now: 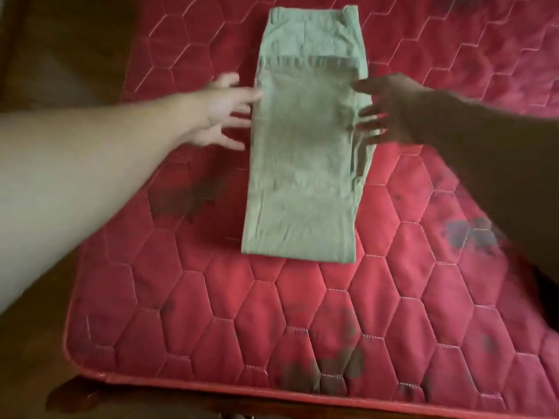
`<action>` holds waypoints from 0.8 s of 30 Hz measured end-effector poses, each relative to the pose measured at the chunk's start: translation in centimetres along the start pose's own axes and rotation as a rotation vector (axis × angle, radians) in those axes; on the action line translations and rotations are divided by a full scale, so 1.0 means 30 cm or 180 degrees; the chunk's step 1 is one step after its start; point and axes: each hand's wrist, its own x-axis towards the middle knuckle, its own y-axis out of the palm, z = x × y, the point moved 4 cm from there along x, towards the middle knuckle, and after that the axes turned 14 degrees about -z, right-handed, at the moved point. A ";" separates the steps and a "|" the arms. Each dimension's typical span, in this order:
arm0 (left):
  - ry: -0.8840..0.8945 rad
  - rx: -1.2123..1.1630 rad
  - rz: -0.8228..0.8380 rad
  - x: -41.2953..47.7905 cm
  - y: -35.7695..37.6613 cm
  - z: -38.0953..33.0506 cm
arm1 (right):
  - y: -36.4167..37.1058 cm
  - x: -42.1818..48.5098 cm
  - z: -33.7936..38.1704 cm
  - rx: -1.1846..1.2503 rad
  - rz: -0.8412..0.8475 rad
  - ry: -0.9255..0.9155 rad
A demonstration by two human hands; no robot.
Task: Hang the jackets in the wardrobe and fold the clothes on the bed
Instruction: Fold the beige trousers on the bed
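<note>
A pale green pair of cotton trousers (305, 164), folded into a long narrow rectangle, lies flat on the red quilted mattress (302, 313) with hexagon stitching, running from the centre toward 12 o'clock, waistband at the far end. The left hand (220, 111) is at the trousers' 9 o'clock edge, fingers spread and straight, tips at the cloth. The right hand (390, 107), in shadow, is at the 3 o'clock edge, fingers likewise splayed over the fabric's border, gripping nothing
</note>
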 end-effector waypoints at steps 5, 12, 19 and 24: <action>-0.0683 0.0453 0.0078 -0.146 0.102 0.513 | 0.098 -0.144 -0.467 -0.0272 0.0301 0.0792; -0.0382 -0.0203 -0.0696 -0.247 0.114 0.709 | 0.129 -0.254 -0.745 0.0061 -0.0422 0.0472; -0.0323 0.0610 -0.0296 -0.366 0.130 0.729 | 0.152 -0.328 -0.791 -0.0543 0.0013 0.0424; -0.0629 0.1118 -0.0279 -0.514 0.118 0.899 | 0.153 -0.490 -0.956 -0.0976 0.0028 0.0715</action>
